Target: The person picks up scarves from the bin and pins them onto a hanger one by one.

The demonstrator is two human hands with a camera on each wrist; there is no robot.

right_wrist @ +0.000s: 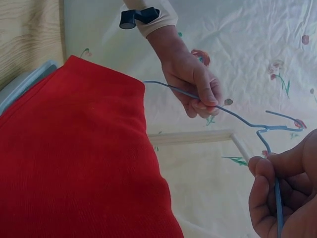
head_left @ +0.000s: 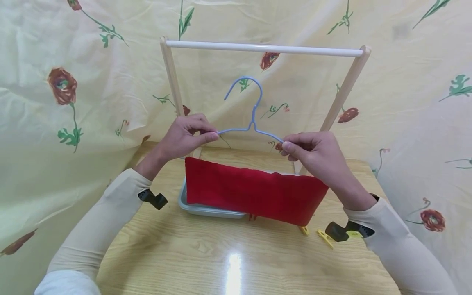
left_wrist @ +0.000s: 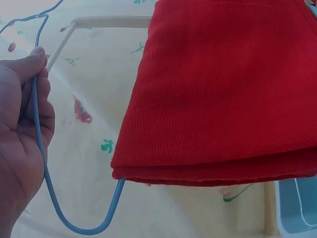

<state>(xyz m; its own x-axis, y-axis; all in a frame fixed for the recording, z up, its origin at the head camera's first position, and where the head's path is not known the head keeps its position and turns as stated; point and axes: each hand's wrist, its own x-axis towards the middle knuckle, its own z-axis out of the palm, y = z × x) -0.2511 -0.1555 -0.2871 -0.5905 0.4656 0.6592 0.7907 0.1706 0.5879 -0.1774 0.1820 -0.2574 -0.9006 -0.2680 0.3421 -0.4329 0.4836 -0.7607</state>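
In the head view, the red cloth (head_left: 254, 190) hides most of the pale tray (head_left: 212, 212), so its contents are unclear. The cloth also covers most of the lower bar of the blue hanger (head_left: 254, 113), and one yellow clip (head_left: 304, 230) is partly behind the cloth's lower edge. Some red thing (head_left: 252, 217) there is too small to identify. In the left wrist view, the left edge cuts the left hand (left_wrist: 20, 134); in the right wrist view, the right edge cuts the right hand (right_wrist: 297, 186).

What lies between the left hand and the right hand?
In the head view, the middle of the blue hanger spans the stretch between left hand and right hand, its hook rising there.
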